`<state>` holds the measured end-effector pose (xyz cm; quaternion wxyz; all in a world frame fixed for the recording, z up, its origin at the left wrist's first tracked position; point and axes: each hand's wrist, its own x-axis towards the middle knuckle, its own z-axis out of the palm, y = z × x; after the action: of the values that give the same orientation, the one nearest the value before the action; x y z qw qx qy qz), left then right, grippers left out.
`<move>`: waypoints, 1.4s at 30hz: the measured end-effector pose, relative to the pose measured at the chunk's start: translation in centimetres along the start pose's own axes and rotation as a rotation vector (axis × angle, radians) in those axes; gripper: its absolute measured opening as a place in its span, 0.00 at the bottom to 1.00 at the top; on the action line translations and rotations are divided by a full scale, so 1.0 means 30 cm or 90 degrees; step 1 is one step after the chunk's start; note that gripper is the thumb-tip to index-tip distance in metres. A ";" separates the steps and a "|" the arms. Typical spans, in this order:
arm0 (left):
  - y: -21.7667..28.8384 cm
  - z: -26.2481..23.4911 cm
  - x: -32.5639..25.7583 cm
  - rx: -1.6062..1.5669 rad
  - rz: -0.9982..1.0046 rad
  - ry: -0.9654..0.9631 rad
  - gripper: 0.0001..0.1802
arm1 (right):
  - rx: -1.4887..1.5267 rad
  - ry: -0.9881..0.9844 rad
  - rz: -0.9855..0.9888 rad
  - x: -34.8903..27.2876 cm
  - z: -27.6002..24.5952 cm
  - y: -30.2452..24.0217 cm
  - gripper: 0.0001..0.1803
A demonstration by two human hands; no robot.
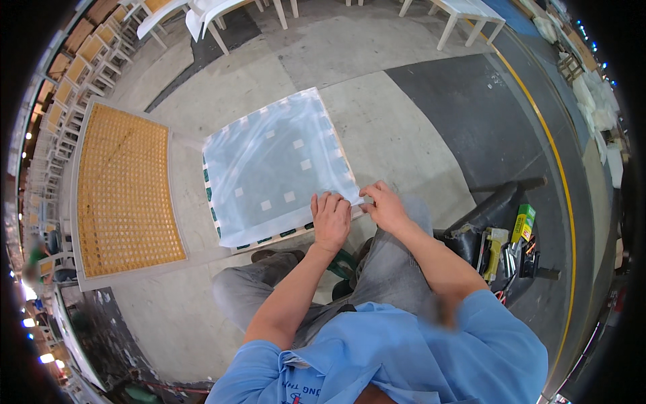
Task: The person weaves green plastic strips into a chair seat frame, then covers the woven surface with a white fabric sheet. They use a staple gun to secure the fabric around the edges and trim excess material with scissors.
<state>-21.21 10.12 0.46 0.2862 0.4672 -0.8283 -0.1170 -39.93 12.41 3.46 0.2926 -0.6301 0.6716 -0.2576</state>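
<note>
In front of me lies a square seat-like panel covered with a thin, whitish translucent sheet (262, 161). Small pale squares show through it, and dark green strips show along its left and near edges. My left hand (331, 221) rests on the near right part of the sheet, fingers laid out over the edge. Close beside it, my right hand (386, 207) has its thumb and fingers closed at the panel's near right corner, pinching the sheet there. What lies under the fingertips is hidden.
A woven cane panel in a pale frame (128, 192) stands at my left. On my right, a black stool-like support (494, 209) carries a yellow-handled tool (496, 252), a green and yellow box (523, 223) and other hand tools. Pale tables (464, 10) stand farther off; chairs (91, 54) line the left.
</note>
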 end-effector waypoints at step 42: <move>-0.008 0.029 0.005 -0.024 0.071 -0.006 0.08 | -0.086 -0.045 -0.039 0.001 0.042 0.029 0.07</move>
<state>-21.60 9.81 -0.30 0.2974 0.4140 -0.8521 -0.1188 -39.64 12.48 1.95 0.2646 -0.6775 0.6570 -0.1984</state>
